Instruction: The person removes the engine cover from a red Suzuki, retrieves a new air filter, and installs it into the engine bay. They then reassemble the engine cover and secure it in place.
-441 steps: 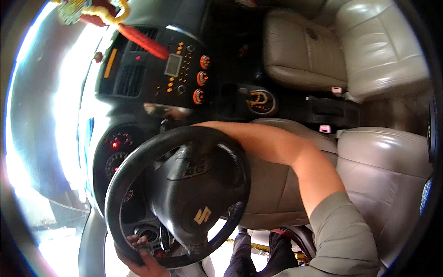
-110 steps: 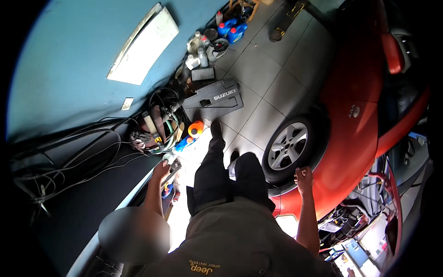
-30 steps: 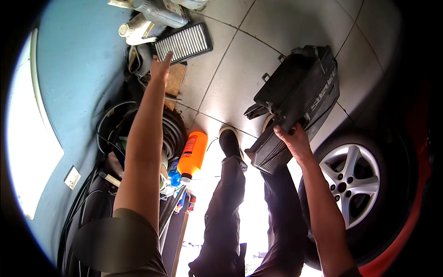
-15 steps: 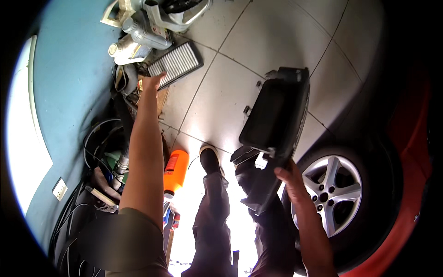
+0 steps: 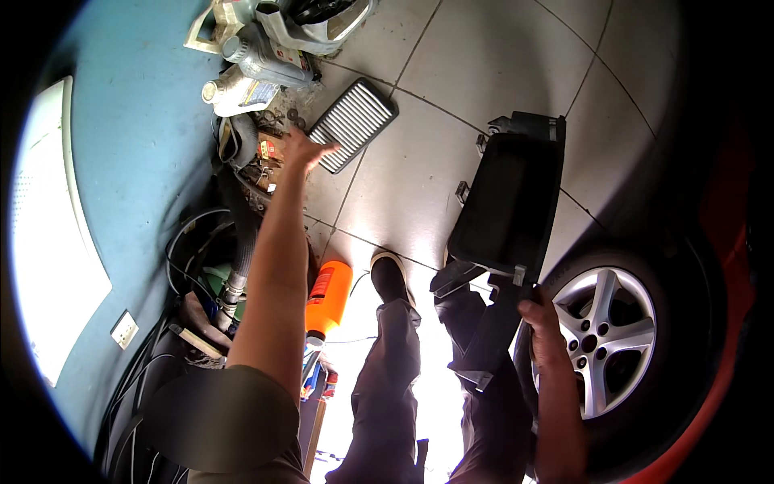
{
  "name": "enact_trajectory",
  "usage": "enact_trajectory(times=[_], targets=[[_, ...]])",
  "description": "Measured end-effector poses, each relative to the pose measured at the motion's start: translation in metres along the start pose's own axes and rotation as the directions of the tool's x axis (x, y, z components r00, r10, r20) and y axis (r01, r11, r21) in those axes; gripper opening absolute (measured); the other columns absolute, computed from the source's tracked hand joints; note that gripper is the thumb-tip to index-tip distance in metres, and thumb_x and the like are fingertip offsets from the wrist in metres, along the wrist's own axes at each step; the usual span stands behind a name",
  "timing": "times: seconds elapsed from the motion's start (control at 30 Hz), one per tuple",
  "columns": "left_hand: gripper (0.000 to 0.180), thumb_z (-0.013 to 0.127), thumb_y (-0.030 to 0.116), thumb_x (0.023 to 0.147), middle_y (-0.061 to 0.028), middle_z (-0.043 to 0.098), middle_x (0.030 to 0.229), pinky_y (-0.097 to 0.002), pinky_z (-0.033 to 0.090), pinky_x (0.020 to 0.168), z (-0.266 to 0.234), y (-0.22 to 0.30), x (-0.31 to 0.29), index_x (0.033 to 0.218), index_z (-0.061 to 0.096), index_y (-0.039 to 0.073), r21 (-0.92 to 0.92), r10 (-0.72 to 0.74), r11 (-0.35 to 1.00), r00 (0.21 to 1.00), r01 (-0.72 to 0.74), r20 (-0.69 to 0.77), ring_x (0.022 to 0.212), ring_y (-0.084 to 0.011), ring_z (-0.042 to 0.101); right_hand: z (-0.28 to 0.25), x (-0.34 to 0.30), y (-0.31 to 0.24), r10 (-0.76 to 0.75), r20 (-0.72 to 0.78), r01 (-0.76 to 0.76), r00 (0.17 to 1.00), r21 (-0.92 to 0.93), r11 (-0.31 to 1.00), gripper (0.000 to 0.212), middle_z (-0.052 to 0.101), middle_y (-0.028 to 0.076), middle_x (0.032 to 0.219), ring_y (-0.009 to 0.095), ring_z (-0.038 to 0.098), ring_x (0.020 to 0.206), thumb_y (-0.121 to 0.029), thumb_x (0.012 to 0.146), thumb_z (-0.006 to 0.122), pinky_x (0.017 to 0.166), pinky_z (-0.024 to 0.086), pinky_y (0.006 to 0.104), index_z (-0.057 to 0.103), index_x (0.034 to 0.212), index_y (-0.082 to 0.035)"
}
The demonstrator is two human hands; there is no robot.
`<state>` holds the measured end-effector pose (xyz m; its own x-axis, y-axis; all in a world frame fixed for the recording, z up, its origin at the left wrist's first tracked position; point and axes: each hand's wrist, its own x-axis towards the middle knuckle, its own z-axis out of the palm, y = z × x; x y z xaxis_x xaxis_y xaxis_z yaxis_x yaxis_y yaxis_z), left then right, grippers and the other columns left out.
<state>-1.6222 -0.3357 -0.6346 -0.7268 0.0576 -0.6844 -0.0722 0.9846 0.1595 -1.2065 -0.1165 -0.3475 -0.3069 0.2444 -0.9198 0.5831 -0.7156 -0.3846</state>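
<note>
Probably light, the white-pleated, black-framed filter (image 5: 360,111) suits rim-holding. Left hand (image 5: 303,152) overlaps it, grip unclear; right hand (image 5: 547,335) clamps black plastic housing (image 5: 509,202).

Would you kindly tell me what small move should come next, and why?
Perhaps bring the filter a little closer to the black cover: the left hand has it by one edge, thumb over its face, while the right hand holds the cover apart, hollow side showing.

Air filter (image 5: 353,123), over there: rectangular, white pleats upward in black frame, one edge gripped in the left hand (image 5: 305,152). Housing (image 5: 509,202): black plastic, hollow side up, held along one side in the right hand (image 5: 545,324).
</note>
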Motion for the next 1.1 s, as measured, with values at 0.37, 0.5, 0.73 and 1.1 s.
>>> enact_trajectory(times=[0.37, 0.5, 0.73, 1.1], targets=[[0.045, 0.075, 0.032, 0.073, -0.0169, 0.071, 0.088, -0.0358, 0.05, 0.076, -0.024, 0.009, -0.258, 0.1, 0.067, -0.003, -0.493, -0.044, 0.858, 0.978, 0.143, 0.206, 0.082, -0.0254, 0.067, 0.0, -0.033, 0.0, 0.037, 0.011, -0.038, 0.999, 0.101, 0.994, 0.044, 0.065, 0.005, 0.102, 0.016, 0.059, 0.096, -0.036, 0.084, 0.061, 0.089, 0.043, 0.0315, 0.062, 0.113, -0.003], [0.041, 0.074, 0.022, 0.079, -0.0112, 0.069, 0.097, -0.0294, 0.049, 0.08, -0.078, -0.037, -0.396, 0.109, 0.062, -0.003, -0.684, -0.045, 0.722, 0.994, 0.103, 0.102, 0.086, -0.0179, 0.064, -0.005, -0.101, -0.004, 0.061, 0.075, -0.067, 0.995, 0.082, 0.994, 0.048, 0.067, 0.006, 0.102, 0.016, 0.063, 0.094, -0.041, 0.082, 0.063, 0.086, 0.048, 0.0311, 0.063, 0.111, -0.003], [0.05, 0.077, 0.035, 0.075, -0.0202, 0.07, 0.094, -0.0389, 0.05, 0.082, -0.219, -0.158, -0.573, 0.103, 0.066, -0.004, -0.381, -0.157, 0.917, 0.985, 0.118, -0.073, 0.089, -0.0316, 0.068, 0.049, -0.287, -0.085, -0.136, 0.279, 0.099, 0.951, 0.145, 0.985, 0.052, 0.062, 0.004, 0.105, 0.012, 0.057, 0.093, -0.03, 0.085, 0.066, 0.084, 0.043, 0.0259, 0.053, 0.126, -0.001], [0.072, 0.079, 0.028, 0.078, -0.0171, 0.055, 0.125, -0.039, 0.058, 0.066, -0.321, -0.119, -0.564, 0.133, 0.043, -0.001, -0.348, 0.07, 0.937, 0.985, -0.011, 0.155, 0.097, -0.0309, 0.062, -0.009, -0.61, -0.108, -0.506, 0.096, 0.511, 0.857, -0.288, 0.81, 0.098, 0.048, 0.029, 0.134, 0.036, 0.046, 0.126, -0.053, 0.073, 0.069, 0.106, 0.035, 0.0422, 0.035, 0.141, 0.009]])
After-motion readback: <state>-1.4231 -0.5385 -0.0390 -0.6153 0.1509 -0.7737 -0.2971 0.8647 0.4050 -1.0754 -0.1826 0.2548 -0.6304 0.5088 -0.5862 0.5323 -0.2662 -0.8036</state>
